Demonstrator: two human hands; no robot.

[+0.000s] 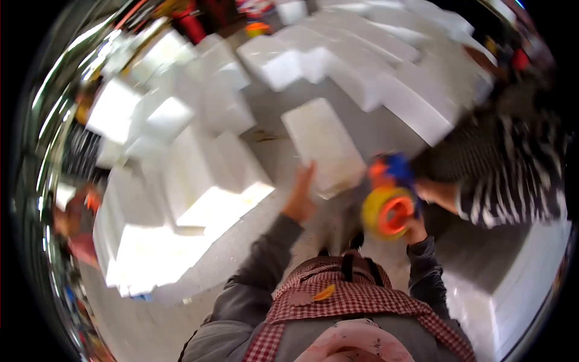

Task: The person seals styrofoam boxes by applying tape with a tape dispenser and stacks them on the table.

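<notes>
A white foam box [325, 148] stands on the floor in front of me, its top tilted in view. Beside its near left edge is my left hand [300, 196], fingers stretched upward and apparently holding nothing; motion blur hides whether it touches the box. My right hand [416, 230] is closed on a tape dispenser [392, 196] with a blue and orange body and a roll of yellow tape round an orange core. Another person's hand [435, 192] reaches in from the right, right by the dispenser; I cannot tell whether it touches it.
Stacked white foam boxes [211, 169] stand to the left, and more boxes [374, 54] crowd the back and right. A co-worker in a striped sleeve [512, 175] stands close on my right. Another person [75, 220] is at the far left. A pale panel [525, 289] lies at lower right.
</notes>
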